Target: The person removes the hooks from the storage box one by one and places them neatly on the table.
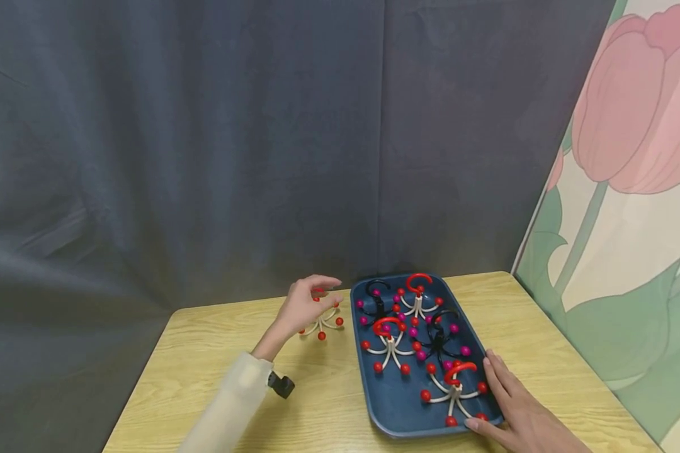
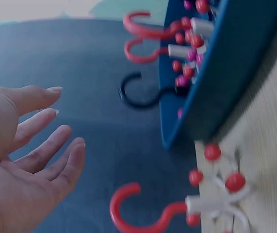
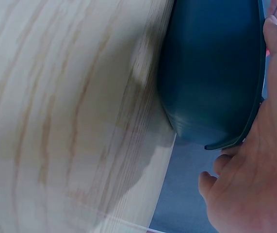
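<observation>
Wooden bench (image 1: 192, 371): my left hand (image 1: 302, 308) is spread beside a hook (image 2: 190, 205) left of the tray (image 1: 386, 402), my right hand (image 1: 518, 406) spread against its corner. The hook looks light, stiff; I'd pinch its stem (image 2: 203, 204).

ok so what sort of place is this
Probably an indoor work corner, perhaps screened off for recording: a plain dark blue-grey cloth curtain hangs behind a pale wood-grain table, with a large pink tulip print at the right.
</observation>
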Available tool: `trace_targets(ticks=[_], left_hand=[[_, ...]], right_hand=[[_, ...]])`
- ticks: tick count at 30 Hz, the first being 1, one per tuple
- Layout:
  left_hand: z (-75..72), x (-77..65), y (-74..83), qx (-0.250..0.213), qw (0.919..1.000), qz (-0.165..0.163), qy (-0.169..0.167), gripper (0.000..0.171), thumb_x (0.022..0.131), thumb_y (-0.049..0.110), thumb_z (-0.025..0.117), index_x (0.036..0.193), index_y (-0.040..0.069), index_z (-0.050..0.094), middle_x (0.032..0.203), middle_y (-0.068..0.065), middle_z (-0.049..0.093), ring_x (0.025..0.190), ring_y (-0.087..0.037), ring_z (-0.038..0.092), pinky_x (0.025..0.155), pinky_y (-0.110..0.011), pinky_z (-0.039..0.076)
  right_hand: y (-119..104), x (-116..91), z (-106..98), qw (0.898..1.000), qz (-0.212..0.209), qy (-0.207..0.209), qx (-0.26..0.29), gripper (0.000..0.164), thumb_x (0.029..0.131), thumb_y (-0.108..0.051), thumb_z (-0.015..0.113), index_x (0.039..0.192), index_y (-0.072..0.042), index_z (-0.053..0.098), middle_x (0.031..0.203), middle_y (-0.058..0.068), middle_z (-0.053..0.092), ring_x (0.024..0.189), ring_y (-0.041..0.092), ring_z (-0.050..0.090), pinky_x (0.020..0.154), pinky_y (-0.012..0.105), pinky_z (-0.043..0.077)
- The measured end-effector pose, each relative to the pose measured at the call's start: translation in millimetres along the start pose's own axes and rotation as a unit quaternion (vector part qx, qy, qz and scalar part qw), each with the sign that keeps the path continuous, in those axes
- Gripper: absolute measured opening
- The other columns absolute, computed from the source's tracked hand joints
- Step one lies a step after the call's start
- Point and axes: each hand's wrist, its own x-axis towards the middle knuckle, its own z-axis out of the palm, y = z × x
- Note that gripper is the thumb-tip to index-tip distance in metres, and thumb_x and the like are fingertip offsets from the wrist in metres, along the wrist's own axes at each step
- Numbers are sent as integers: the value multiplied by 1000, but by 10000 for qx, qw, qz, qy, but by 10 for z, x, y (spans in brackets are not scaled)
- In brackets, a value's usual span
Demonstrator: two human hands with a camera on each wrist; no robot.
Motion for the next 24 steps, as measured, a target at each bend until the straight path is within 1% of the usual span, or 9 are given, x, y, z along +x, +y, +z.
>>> trace_targets(ticks=[2,5,7,10,11,15,17,21,24], left_hand=[[70,-19,85,-61,9999,45,-149,30,94,22,81,123,19,77,128,-5,75,118,-29,71,104,-48,58],[195,-64,204,-271,9988,-41,-409,28,93,26,82,121,22,78,125,1,76,116,-26,71,99,-42,61],[293,-86,271,-400,9975,-37,-583,27,93,28,82,119,23,78,123,1,76,115,-24,71,96,-37,61],[451,-121,367,-549,9946,27,-882,27,94,28,82,119,20,79,120,1,77,110,-20,72,95,-34,61],[505,-130,396,-568,9934,72,-992,28,94,27,81,120,18,79,119,0,78,109,-18,72,96,-32,60],[697,-180,500,-544,9884,155,-1408,32,93,28,82,122,16,78,118,1,79,104,-7,72,95,-25,58],[777,-197,533,-516,9864,211,-1549,32,93,28,82,123,16,78,118,1,79,103,-4,70,96,-25,58],[920,-219,588,-542,9831,250,-1730,33,93,29,82,123,16,78,120,0,79,105,-2,70,99,-30,59],[1031,-232,632,-570,9805,261,-1861,36,93,31,82,126,17,77,123,3,78,110,0,70,101,-27,57]], right_hand=[[-3,0,-3,10000,21,-7,-27,122,88,-80,62,166,2,18,172,29,14,149,53,31,107,73,45],[-6,-9,-8,10000,40,-6,-54,122,87,-80,61,166,2,18,172,29,14,149,53,32,107,72,46],[-7,-18,-12,10000,46,-4,-58,122,87,-80,62,166,2,18,172,29,14,149,53,32,107,72,46],[-7,-30,-14,10000,41,29,-74,122,87,-80,61,166,2,18,172,29,15,149,53,32,107,72,45],[-4,-33,-15,10000,34,44,-79,122,87,-80,61,166,2,18,172,29,15,149,53,32,107,72,45],[4,-47,-16,9999,37,71,-106,122,88,-81,61,166,1,18,172,28,16,149,52,33,107,72,45],[0,-47,-12,9999,52,60,-88,122,88,-80,61,167,1,18,172,28,15,149,53,32,107,73,45],[-1,-42,-8,10000,58,27,-51,121,88,-80,61,167,1,17,172,29,14,149,54,32,107,74,44],[16,-58,-13,10000,48,36,-38,121,88,-79,62,167,1,17,172,29,15,148,54,33,105,73,46]])
